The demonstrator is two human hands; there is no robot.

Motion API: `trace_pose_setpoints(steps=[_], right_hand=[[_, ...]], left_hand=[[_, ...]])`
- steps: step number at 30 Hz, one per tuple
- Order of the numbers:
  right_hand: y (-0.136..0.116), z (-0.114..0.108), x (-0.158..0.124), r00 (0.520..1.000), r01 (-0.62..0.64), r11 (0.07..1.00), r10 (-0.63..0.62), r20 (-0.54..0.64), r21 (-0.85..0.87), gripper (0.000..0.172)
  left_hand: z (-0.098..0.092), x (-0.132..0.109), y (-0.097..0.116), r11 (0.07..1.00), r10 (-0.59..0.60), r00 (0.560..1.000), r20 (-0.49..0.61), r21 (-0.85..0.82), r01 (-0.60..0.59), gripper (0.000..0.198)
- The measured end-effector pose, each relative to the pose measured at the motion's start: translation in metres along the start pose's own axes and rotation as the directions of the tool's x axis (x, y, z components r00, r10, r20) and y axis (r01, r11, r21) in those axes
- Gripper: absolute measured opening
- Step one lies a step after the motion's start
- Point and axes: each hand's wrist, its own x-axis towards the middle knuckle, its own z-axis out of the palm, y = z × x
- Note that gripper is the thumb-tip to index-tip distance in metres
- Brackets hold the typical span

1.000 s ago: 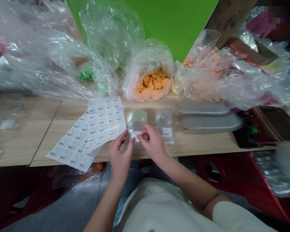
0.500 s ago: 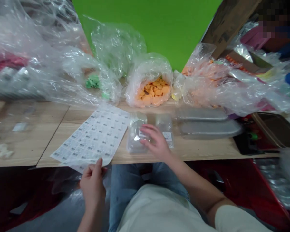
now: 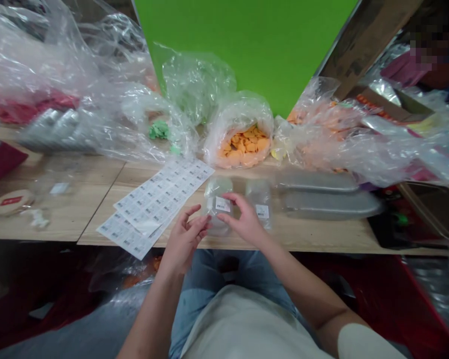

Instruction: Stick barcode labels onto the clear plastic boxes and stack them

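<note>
A clear, rounded plastic pack [image 3: 217, 187] lies on the pale wood-grain table [image 3: 303, 234], seemingly for two-handed reach, right hand's [image 3: 224, 207] thumb and forefinger apart around a white printed label [image 3: 223, 204], left hand's [image 3: 203, 214] grip impossible to tell.

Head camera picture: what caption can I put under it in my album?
Left hand and right hand at a clear plastic pack, near printed label sheets.

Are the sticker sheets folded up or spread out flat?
Spread out: the sticker sheets lie overlapping on the table, their printed rows showing.
</note>
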Motion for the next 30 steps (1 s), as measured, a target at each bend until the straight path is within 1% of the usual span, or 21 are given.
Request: trace_pose_setpoints(steps=[2,3,5,7,8,10,11,12,14,15,16,17,18,20,21,23,24,26,28,29,30], right_hand=[[0.0,-0.007,0.003,0.993,-0.118,0.98,0.113,0.039,0.158,0.045],[0.0,-0.012,0.005,0.985,-0.174,0.949,0.165,0.056,0.264,0.044],[-0.002,-0.026,0.008,0.966,-0.252,0.839,0.245,0.078,0.483,0.04],[-0.003,-0.043,0.01,0.948,-0.299,0.72,0.3,0.108,0.626,0.039],[-0.003,-0.052,0.012,0.942,-0.314,0.683,0.311,0.126,0.659,0.039],[-0.003,-0.073,0.014,0.941,-0.314,0.657,0.31,0.134,0.685,0.038],[-0.003,-0.085,0.015,0.947,-0.286,0.665,0.307,0.097,0.69,0.04],[-0.002,-0.096,0.015,0.956,-0.223,0.69,0.292,0.017,0.689,0.042],[0.0,-0.116,0.013,0.954,-0.031,0.805,0.201,-0.223,0.592,0.044],[0.002,-0.123,0.011,0.944,0.044,0.88,0.118,-0.309,0.472,0.043],[0.004,-0.127,0.006,0.942,0.09,0.948,0.019,-0.334,0.306,0.042],[0.007,-0.128,0.0,0.953,0.113,0.987,-0.076,-0.294,0.111,0.042],[0.012,-0.126,-0.007,0.969,0.129,0.988,-0.144,-0.2,-0.089,0.042],[0.024,-0.116,-0.021,0.982,0.188,0.895,-0.183,0.05,-0.405,0.038],[0.032,-0.111,-0.028,0.974,0.225,0.834,-0.181,0.137,-0.503,0.037],[0.045,-0.103,-0.038,0.96,0.271,0.743,-0.165,0.225,-0.612,0.037],[0.049,-0.101,-0.041,0.957,0.282,0.711,-0.161,0.241,-0.645,0.037],[0.046,-0.097,-0.043,0.96,0.279,0.658,-0.199,0.196,-0.7,0.038],[0.027,-0.086,-0.039,0.953,0.282,0.639,-0.274,0.131,-0.716,0.036],[0.013,-0.074,-0.036,0.942,0.304,0.65,-0.313,0.12,-0.697,0.034],[-0.003,-0.058,-0.033,0.927,0.352,0.671,-0.346,0.144,-0.653,0.033]], left_hand=[[-0.003,0.006,-0.002,0.998,-0.035,0.999,0.035,-0.056,0.037,0.048],[-0.004,0.008,-0.003,0.997,-0.036,0.999,0.036,-0.069,0.038,0.045],[-0.004,0.009,-0.005,0.999,-0.021,1.0,0.008,-0.043,0.022,0.041],[0.0,0.009,-0.004,0.999,0.022,0.999,-0.024,0.05,-0.02,0.039],[0.002,0.009,-0.004,0.993,0.057,0.998,-0.031,0.11,-0.054,0.038],[0.005,0.009,-0.004,0.97,0.137,0.989,-0.054,0.211,-0.123,0.035],[0.005,0.009,-0.005,0.962,0.168,0.982,-0.08,0.231,-0.146,0.034],[0.004,0.009,-0.006,0.96,0.186,0.976,-0.114,0.231,-0.156,0.034],[0.0,0.009,-0.009,0.968,0.186,0.966,-0.18,0.202,-0.149,0.036],[-0.001,0.009,-0.009,0.97,0.184,0.962,-0.199,0.193,-0.146,0.037],[-0.002,0.009,-0.01,0.969,0.189,0.959,-0.209,0.2,-0.147,0.037],[-0.003,0.01,-0.011,0.962,0.205,0.955,-0.216,0.222,-0.157,0.037],[-0.002,0.011,-0.011,0.953,0.229,0.948,-0.222,0.252,-0.171,0.037],[0.0,0.013,-0.012,0.927,0.284,0.93,-0.233,0.316,-0.203,0.035],[0.001,0.014,-0.012,0.911,0.312,0.92,-0.237,0.349,-0.219,0.035],[0.001,0.016,-0.015,0.874,0.362,0.901,-0.24,0.424,-0.238,0.033],[0.002,0.016,-0.016,0.847,0.384,0.892,-0.238,0.476,-0.237,0.033],[0.001,0.015,-0.021,0.751,0.446,0.866,-0.227,0.621,-0.225,0.033],[-0.002,0.014,-0.025,0.599,0.528,0.831,-0.176,0.771,-0.217,0.032],[-0.006,0.013,-0.026,0.532,0.565,0.812,-0.148,0.818,-0.221,0.03],[-0.012,0.013,-0.027,0.492,0.595,0.792,-0.137,0.841,-0.224,0.026]])
